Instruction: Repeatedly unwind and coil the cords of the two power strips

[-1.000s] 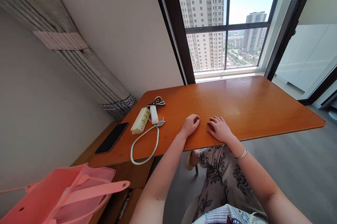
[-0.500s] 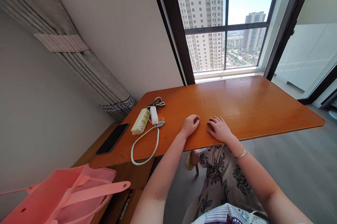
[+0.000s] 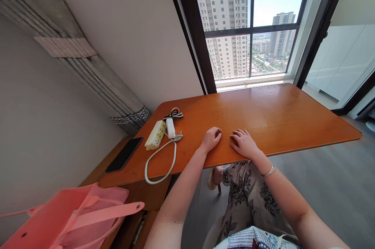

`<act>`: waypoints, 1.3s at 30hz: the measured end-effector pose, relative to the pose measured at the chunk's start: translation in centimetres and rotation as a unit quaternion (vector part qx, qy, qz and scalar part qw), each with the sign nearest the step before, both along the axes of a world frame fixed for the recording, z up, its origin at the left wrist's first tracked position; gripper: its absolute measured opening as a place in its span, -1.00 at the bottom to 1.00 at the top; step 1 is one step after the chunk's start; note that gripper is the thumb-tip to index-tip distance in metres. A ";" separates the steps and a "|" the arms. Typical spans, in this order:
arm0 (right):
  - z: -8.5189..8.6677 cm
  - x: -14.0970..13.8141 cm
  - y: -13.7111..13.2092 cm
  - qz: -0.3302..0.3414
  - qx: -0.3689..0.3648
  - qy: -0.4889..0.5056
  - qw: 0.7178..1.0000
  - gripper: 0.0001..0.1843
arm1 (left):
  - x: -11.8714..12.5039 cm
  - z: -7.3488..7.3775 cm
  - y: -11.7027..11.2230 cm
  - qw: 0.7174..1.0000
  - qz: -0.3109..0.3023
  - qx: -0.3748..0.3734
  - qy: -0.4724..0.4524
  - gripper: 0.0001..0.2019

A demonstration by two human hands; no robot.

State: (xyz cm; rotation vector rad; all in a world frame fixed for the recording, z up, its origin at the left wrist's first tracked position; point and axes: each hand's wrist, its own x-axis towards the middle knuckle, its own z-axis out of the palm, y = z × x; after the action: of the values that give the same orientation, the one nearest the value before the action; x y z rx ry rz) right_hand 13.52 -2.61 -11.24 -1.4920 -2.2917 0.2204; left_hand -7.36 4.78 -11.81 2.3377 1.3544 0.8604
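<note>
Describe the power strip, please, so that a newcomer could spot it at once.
On the brown wooden table, look left of the left hand. The power strip is the cream block with socket holes, larger than the white block beside it.

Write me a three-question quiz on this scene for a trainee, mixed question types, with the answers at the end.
1. True or false: a silver bracelet is on the right wrist.
2. Multiple choice: which of these lies nearest the left hand?
A) the flat black device
B) the power plug
C) the pink bag
3. Fill in the missing word: the right hand lies palm down near the front edge of the ____.

Key:
1. True.
2. B.
3. Table.
</note>
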 end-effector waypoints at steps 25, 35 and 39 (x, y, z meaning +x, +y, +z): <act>-0.2 0.1 0.3 0.007 0.010 0.003 1.000 -0.58 | -11.3 6.7 2.1 0.912 0.363 0.085 0.172 -0.27; -0.1 0.0 0.2 0.006 0.002 0.001 1.000 -0.57 | -19.7 6.2 4.4 0.828 0.496 -0.232 0.118 0.27; 0.1 0.0 0.1 0.006 -0.002 0.005 1.000 -0.58 | -19.6 5.8 4.5 0.835 0.482 -0.214 0.156 0.25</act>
State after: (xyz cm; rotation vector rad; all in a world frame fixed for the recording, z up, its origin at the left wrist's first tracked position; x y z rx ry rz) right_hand 13.51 -2.53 -11.13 -1.4757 -2.2943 0.2343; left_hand -26.95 9.24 -5.96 1.3933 2.6122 0.2854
